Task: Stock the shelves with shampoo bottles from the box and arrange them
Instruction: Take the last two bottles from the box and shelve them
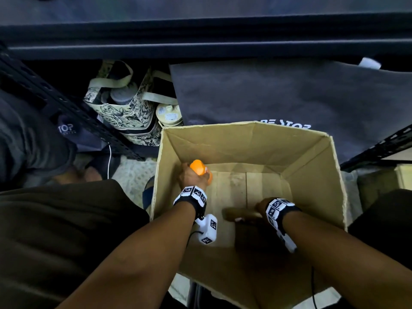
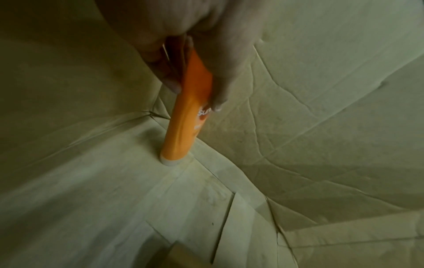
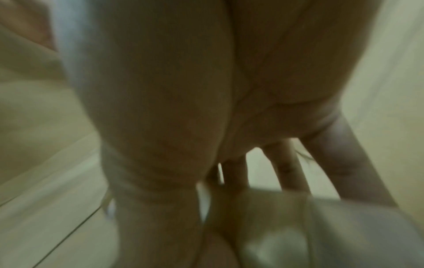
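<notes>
An open cardboard box [image 1: 312, 152] stands on the floor in front of me, both hands inside it. My left hand [image 1: 191, 177] grips an orange shampoo bottle [image 1: 199, 167] upright in the box's far left corner. In the left wrist view the left hand [image 2: 195, 96] pinches the orange bottle [image 2: 181, 134] near its top, its pale cap on the box floor [image 2: 114, 199]. My right hand [image 1: 260, 207] is low at the near side, wrapped round a brown bottle [image 1: 238, 214] lying there. The right wrist view is blurred: thumb and fingers [image 3: 286, 172] straddle the pale-looking bottle [image 3: 275, 230].
A dark shelf edge [image 1: 200, 47] runs across the top. Under it lie a dark fabric bag with white lettering [image 1: 289, 97] and a floral tote [image 1: 124, 114] holding bottles. Black perforated shelf posts [image 1: 66, 108] flank the box. My leg [image 1: 55, 230] is at the left.
</notes>
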